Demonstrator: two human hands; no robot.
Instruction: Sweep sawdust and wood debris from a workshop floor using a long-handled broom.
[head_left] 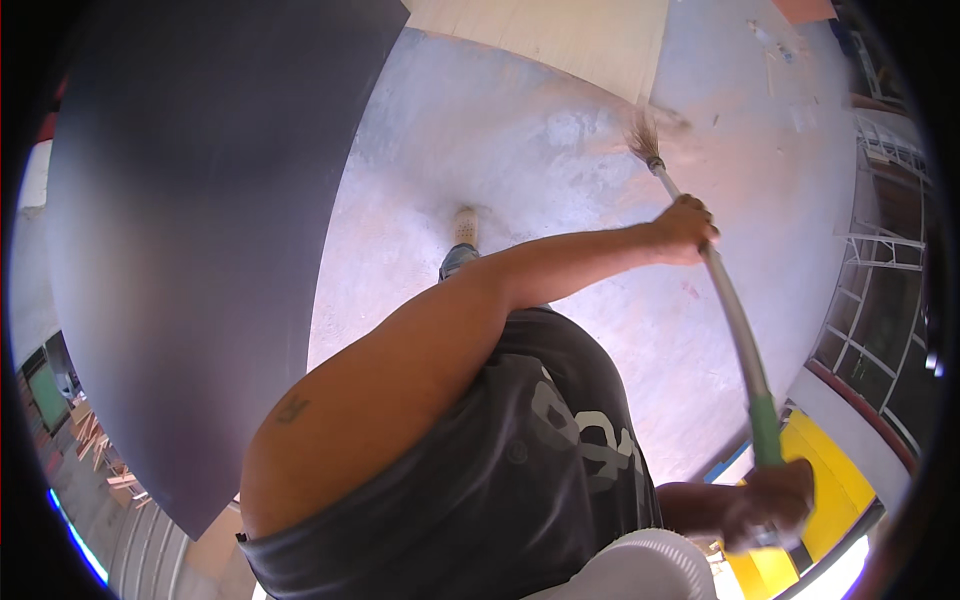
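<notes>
A long-handled broom (738, 330) slants across the right side, with a pale shaft and a green grip section near its upper end. My left hand (685, 230) reaches across my body and is wrapped round the lower shaft, not far above the bristles. At the lower right my right hand (772, 505), somewhat blurred, closes round the top of the handle by the green part. The thin brown bristles (643, 138) are down at the concrete floor (560, 150), beside the corner of a pale wooden board (560, 35).
A large dark panel (200, 230) fills the left side. My shoe (466, 226) stands on the floor ahead. White metal frames (880, 250) line the right edge, with a yellow panel (825, 480) below them. Wood scraps (92, 435) lie at the far left.
</notes>
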